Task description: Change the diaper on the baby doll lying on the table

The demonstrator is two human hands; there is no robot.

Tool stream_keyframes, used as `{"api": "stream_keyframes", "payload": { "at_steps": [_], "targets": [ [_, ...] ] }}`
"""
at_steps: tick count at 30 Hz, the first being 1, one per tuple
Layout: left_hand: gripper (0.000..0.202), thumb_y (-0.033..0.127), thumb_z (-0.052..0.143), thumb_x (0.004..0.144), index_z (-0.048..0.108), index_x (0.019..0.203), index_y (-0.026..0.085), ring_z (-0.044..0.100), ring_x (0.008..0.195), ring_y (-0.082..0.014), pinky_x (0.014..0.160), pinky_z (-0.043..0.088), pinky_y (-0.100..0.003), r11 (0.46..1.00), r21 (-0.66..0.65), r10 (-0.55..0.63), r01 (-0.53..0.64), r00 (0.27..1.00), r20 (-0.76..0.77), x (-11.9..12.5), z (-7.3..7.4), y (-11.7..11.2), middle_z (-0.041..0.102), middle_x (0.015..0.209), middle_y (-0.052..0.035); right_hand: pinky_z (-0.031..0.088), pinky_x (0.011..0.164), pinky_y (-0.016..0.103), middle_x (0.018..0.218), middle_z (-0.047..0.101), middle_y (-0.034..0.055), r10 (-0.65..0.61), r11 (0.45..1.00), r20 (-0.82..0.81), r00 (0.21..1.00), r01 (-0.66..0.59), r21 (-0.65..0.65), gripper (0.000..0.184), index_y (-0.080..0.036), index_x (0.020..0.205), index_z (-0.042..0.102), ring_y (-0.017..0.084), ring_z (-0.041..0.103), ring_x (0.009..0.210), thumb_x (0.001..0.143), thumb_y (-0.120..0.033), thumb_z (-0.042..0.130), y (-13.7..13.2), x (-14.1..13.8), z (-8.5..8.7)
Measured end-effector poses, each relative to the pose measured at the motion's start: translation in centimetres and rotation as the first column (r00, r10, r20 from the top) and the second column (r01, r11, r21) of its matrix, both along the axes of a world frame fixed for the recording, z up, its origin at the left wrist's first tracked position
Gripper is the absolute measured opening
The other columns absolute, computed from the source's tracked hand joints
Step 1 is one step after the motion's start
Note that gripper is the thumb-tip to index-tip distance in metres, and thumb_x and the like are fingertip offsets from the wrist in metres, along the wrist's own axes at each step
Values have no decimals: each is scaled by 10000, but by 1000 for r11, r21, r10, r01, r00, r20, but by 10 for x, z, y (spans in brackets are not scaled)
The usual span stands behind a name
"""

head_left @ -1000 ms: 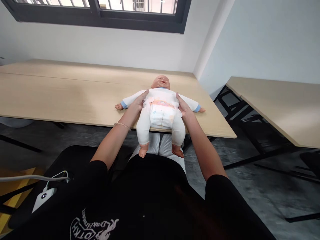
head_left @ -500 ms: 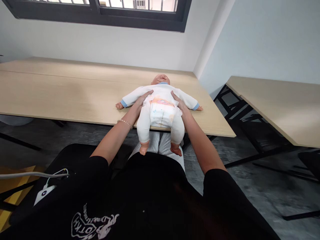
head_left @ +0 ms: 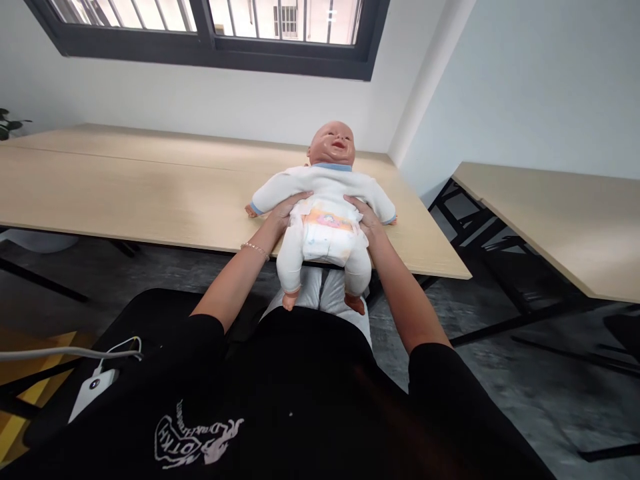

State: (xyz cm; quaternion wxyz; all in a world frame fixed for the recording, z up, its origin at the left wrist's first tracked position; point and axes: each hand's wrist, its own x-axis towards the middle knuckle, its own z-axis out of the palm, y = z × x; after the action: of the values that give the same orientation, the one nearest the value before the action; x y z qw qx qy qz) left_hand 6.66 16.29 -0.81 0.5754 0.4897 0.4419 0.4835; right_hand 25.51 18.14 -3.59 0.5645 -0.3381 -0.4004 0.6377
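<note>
A baby doll (head_left: 326, 193) in a white long-sleeved suit and a printed diaper (head_left: 324, 237) is raised at the near edge of a light wooden table (head_left: 125, 193). Its head is up and tilted toward me, and its legs hang over the edge. My left hand (head_left: 286, 210) grips the doll's torso on its left side, thumb across the chest. My right hand (head_left: 364, 215) grips the other side the same way. A thin bracelet (head_left: 255, 249) circles my left wrist.
A second wooden table (head_left: 550, 213) with black legs stands to the right across a gap of grey floor. A white power bank with a cable (head_left: 93, 390) lies on my lap at lower left. A dark-framed window (head_left: 215, 33) runs along the back wall.
The doll lay flat on its back with both hands at its sides. Now the hands have closed round its torso and lifted its upper body, so the head is raised.
</note>
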Motion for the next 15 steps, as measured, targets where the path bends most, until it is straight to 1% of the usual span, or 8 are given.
{"api": "stream_keyframes", "payload": {
  "at_steps": [1,3,5,7,9,11,13,15],
  "targets": [
    [279,436,634,926,654,824,177,665,1177,-252,1067,509,-428,998,-54,-16,19,999,47,-1,1,0,771,863,-49,634,901,441,869,765,2,20,1000,-25,999,-20,14,376,-220,918,661,264,732,1021,620,-330,862,1,1,0],
    [245,388,630,926,664,841,161,678,1154,-255,1056,517,-426,996,-84,-29,38,994,104,-2,2,-2,774,856,-55,635,906,429,853,765,3,45,998,-60,997,-42,51,368,-217,894,660,271,733,1025,596,-287,866,1,2,-1],
    [259,378,603,939,662,851,141,683,1153,-253,1083,498,-405,996,-55,-68,75,990,128,-2,3,-8,778,865,-53,636,905,411,853,768,-1,47,996,-70,996,-42,72,362,-217,881,663,269,734,1025,580,-253,859,0,4,-1],
    [293,410,602,936,661,920,123,668,1184,-248,1145,449,-420,994,-1,-109,110,987,116,-2,5,-16,790,927,-51,639,896,390,881,774,-1,28,998,-51,998,-25,63,374,-212,883,675,265,737,1016,556,-245,854,-5,7,1],
    [384,463,635,907,649,1041,104,637,1230,-241,1219,355,-490,990,54,-134,131,988,74,0,11,-26,794,1026,-59,640,887,373,928,779,-1,-7,999,-28,1000,8,53,423,-209,914,697,260,740,1006,523,-244,855,-15,9,6],
    [500,498,654,877,621,1161,87,603,1274,-237,1252,267,-546,981,100,-172,168,984,39,2,19,-38,773,1133,-72,639,890,360,976,779,-6,-53,995,-24,998,55,81,478,-218,945,714,259,740,1007,491,-240,861,-29,12,13],
    [583,499,681,839,605,1241,83,592,1296,-246,1254,269,-542,963,153,-229,221,973,38,4,29,-50,740,1222,-79,636,904,359,1007,777,-3,-122,982,-35,992,126,141,485,-231,936,719,267,735,1029,474,-255,867,-47,16,21],
    [642,479,726,786,606,1290,100,591,1311,-267,1231,345,-509,937,193,-303,290,952,40,5,39,-64,708,1293,-75,630,921,369,995,775,13,-226,954,-43,973,230,191,457,-235,897,715,281,724,1057,474,-316,869,-67,22,25]
  ]
}}
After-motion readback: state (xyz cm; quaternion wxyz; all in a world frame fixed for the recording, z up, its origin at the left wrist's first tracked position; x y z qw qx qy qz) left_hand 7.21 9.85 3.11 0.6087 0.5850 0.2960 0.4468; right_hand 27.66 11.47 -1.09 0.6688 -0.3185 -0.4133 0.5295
